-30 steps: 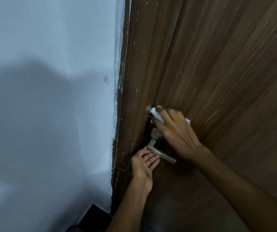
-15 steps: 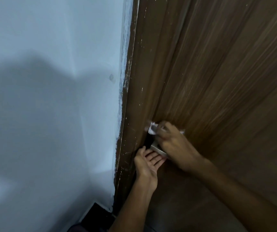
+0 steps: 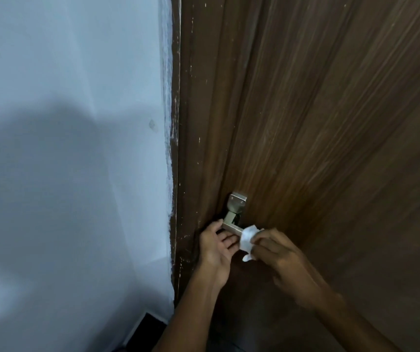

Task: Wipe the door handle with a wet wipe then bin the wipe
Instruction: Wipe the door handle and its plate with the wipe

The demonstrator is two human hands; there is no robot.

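— Far left? Pale blue wall [image 3: 64, 123], shadowed, meeting the brown door frame [image 3: 178, 148] flecked with white paint.

— And the left hand [image 3: 215, 252]?
— Low against the door's edge, palm up, fingers [image 3: 230, 243] loosely curled under the lever's near end, touching it from below. Not clenched round anything; half open.

— Next, the door handle [image 3: 232, 223]?
— Brushed silver metal, square-edged lever on a small plate with two screws, mounted low on the dark wood-grain door [image 3: 331, 123]. Only the neck and inner part of the lever visible; the outer end covered.

— Any brand or lettering?
— None legible on handle or plate.

— The wet wipe [image 3: 248, 240]?
— White, crumpled, pressed against the lever just right of the left fingers, a loose corner hanging below.

— Right hand [image 3: 284, 260]?
— Closed on the wipe, fingertips pinching it onto the lever, forearm running off to the lower right.
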